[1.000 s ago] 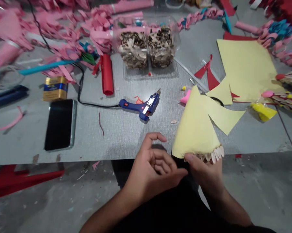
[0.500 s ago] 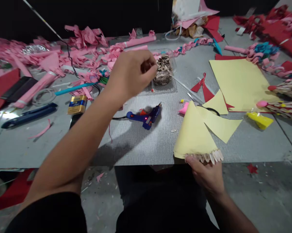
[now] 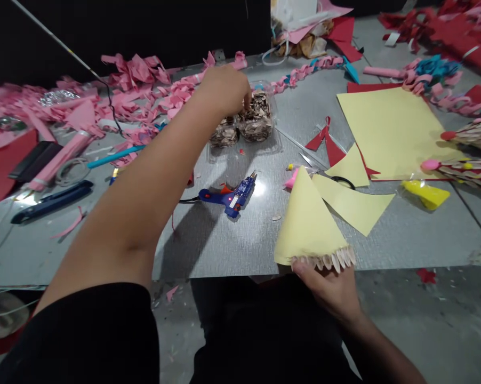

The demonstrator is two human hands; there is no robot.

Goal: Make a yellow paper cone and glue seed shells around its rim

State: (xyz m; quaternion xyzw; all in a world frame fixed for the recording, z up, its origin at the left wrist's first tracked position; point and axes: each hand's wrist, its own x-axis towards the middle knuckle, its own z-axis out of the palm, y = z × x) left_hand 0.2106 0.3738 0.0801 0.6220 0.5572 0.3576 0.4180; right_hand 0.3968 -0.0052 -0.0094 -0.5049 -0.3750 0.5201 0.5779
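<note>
My left hand is over a clear plastic container of brownish flat seed-like pieces. Its fingertips dip towards the pieces, and what they hold, if anything, is hidden. In my right hand is the lower rim of a pale yellow paper cone, its point facing away from me. A row of pale seed-like pieces lines part of that rim. Between my arms a blue glue gun with a lit red light lies on the table, and one loose pale piece lies beside the cone.
Scissors lie partly under yellow paper scraps. Yellow sheets and seed-covered cones are at the right. Pink paper heaps along the back left. A blue cutter lies at the left, near the front edge.
My left hand has moved forward and down to the container's pieces. My right hand still holds the cone. The camera view has shifted slightly.
</note>
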